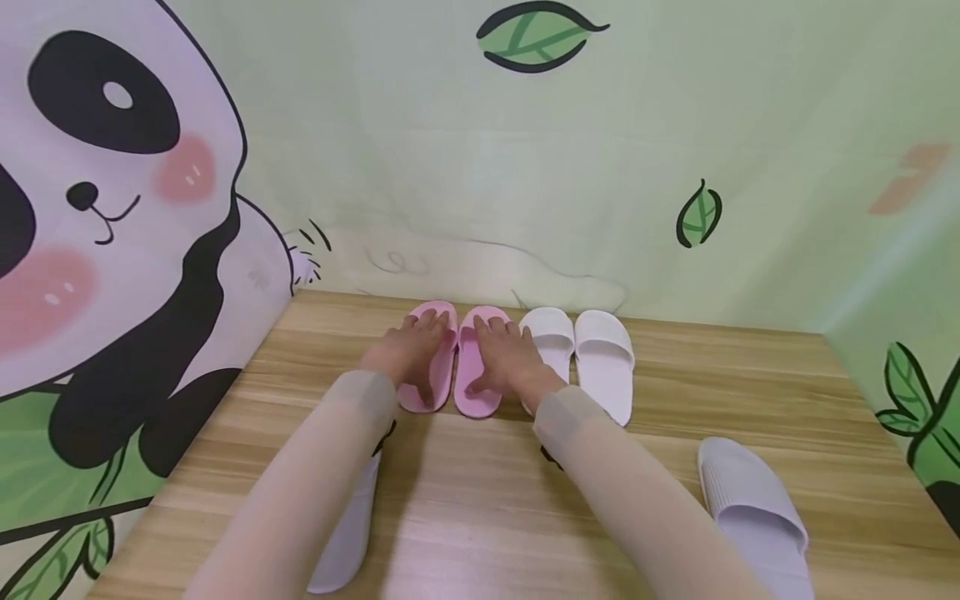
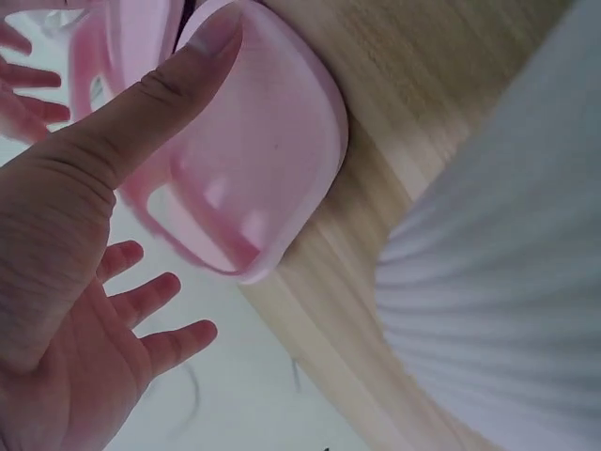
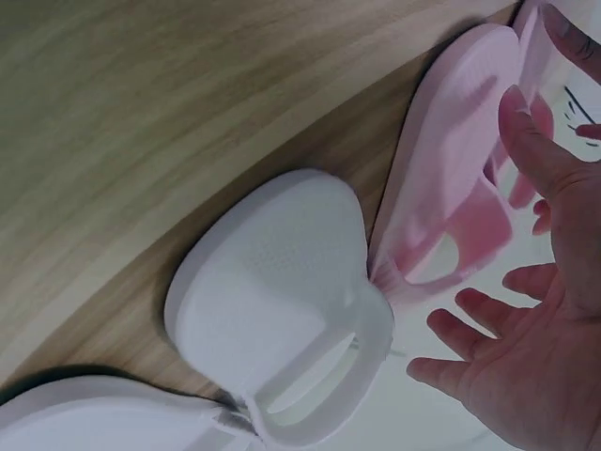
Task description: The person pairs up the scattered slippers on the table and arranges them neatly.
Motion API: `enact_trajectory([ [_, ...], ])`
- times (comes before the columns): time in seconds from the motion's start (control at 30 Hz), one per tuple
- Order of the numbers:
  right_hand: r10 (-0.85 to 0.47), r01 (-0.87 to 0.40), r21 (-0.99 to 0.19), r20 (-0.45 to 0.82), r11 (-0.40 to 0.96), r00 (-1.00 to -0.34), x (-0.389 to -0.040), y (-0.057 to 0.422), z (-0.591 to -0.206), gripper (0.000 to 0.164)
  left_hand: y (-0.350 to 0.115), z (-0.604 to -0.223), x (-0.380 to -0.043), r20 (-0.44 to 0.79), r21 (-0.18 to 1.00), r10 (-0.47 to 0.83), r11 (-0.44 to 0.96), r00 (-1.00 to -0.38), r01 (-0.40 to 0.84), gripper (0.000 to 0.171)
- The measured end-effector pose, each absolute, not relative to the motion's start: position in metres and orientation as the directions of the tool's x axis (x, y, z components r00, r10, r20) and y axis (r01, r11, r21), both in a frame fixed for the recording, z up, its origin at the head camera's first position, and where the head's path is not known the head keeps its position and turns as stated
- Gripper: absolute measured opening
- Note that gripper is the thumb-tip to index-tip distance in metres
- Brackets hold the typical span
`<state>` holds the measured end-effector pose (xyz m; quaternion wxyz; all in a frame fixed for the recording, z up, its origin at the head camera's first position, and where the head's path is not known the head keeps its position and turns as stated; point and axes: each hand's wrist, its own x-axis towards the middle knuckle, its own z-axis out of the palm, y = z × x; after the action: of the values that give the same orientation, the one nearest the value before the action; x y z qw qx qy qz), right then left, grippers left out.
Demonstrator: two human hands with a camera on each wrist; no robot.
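Two pink slippers lie side by side on the wood floor against the wall, toes to the wall. My left hand (image 1: 411,348) is over the left pink slipper (image 1: 442,377), its fingers spread. Above the right pink slipper (image 1: 471,368), my right hand (image 1: 507,357) has its fingers apart too. In the left wrist view the thumb (image 2: 155,99) stretches across the pink footbed (image 2: 282,141), with the other fingers beyond the strap. The right wrist view has the right thumb (image 3: 531,141) overlapping the pink slipper (image 3: 451,141). Neither hand grips anything.
A pair of white slippers (image 1: 606,379) stands just right of the pink pair. Larger pale slippers lie nearer me, one at the lower right (image 1: 750,492) and one at the lower left (image 1: 352,533), partly under my sleeve. The wall (image 1: 465,167) carries leaf and panda prints.
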<state>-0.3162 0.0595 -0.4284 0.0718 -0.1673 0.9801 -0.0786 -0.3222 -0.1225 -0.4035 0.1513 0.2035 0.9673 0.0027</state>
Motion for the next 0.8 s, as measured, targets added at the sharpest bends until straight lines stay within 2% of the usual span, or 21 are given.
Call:
enact_trajectory([
  [0.17,-0.367,-0.339,-0.212,-0.112,0.917,-0.923,-0.308,0.069,-0.419,0.117,-0.126,-0.395,-0.318,-0.294,0.096,0.401,0.915,-0.867,0.391,0.131],
  [0.43,-0.412,-0.381,-0.238,-0.097,0.893,-0.906,-0.288,0.091,-0.405,0.105,-0.127,-0.381,-0.306,-0.242,0.062,0.452,0.890,-0.858,0.451,0.124],
  [0.6,-0.448,-0.411,-0.288,-0.074,0.865,-0.891,-0.271,0.107,-0.398,0.099,-0.126,-0.373,-0.291,-0.206,0.046,0.503,0.862,-0.839,0.505,0.115],
  [0.8,-0.473,-0.436,-0.326,-0.041,0.839,-0.880,-0.249,0.129,-0.392,0.096,-0.126,-0.370,-0.266,-0.141,0.032,0.551,0.833,-0.823,0.552,0.114],
])
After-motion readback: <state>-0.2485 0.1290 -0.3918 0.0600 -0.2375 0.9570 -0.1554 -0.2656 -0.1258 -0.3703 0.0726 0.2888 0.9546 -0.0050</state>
